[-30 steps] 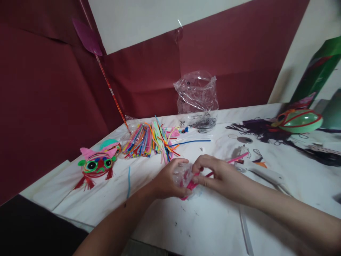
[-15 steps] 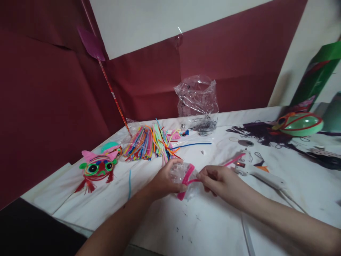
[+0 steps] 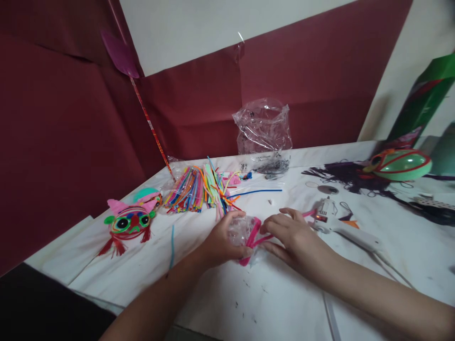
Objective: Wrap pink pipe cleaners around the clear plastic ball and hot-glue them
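My left hand [image 3: 227, 239] is wrapped round a clear, crinkled plastic piece [image 3: 238, 230]; I cannot make out its full shape. Across that plastic runs a fuzzy pink pipe cleaner [image 3: 255, 228], with my left thumb pressing near its lower part. A free length of the pink pipe cleaner stretches right, passing behind my right hand [image 3: 289, 234] and showing again beyond it. The right fingers and thumb are apart around this length, not pinching it. Just right of that hand lies a white hot glue gun [image 3: 350, 232].
Several coloured pipe cleaners [image 3: 188, 189] lie in a bundle behind my hands. To the left is a decorated mask-like ornament [image 3: 131, 222] and a blue pipe cleaner [image 3: 172, 246]. A clear plastic bag [image 3: 265, 135] stands at the back. Dark tassels [image 3: 341, 175] and a green balloon-like ornament [image 3: 405, 165] are at right.
My right hand has loosened its pinch on the pink pipe cleaner, and its fingers have spread and risen slightly. My left hand keeps its hold on the plastic.
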`<state>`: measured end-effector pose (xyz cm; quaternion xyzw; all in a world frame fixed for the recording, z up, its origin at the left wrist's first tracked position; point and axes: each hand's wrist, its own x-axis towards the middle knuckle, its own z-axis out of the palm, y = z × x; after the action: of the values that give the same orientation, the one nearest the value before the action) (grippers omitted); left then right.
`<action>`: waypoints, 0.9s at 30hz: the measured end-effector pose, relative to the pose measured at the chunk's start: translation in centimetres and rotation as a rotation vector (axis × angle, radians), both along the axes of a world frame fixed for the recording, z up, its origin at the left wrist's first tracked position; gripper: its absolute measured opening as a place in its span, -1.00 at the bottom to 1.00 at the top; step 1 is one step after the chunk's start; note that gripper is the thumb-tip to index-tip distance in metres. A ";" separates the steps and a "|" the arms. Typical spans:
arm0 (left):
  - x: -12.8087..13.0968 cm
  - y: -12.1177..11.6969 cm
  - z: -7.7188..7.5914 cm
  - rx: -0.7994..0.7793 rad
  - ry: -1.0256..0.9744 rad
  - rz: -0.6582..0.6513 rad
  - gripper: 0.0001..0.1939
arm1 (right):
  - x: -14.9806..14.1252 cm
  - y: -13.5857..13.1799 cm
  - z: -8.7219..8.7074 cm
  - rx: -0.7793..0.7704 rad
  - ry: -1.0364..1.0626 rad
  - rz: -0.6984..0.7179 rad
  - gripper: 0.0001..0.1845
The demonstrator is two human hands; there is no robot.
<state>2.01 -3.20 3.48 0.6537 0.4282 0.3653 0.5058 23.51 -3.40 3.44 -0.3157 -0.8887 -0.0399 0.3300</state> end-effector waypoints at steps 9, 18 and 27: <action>0.5 -0.3 0.3 0.057 0.087 -0.019 -0.16 | 0.1 0.1 0.8 -0.205 -0.024 0.102 -0.83; 0.7 -0.6 0.6 0.076 0.139 -0.037 -0.16 | 0.1 -0.1 0.5 -0.056 -0.072 0.204 -0.81; 0.7 -0.7 0.6 0.089 0.138 -0.023 -0.18 | -0.4 -0.3 0.5 -0.038 -0.008 0.181 -0.76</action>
<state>2.72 -3.86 4.08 0.7040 0.4381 0.3322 0.4496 23.12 -3.66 3.91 -0.2400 -0.9155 0.0055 0.3228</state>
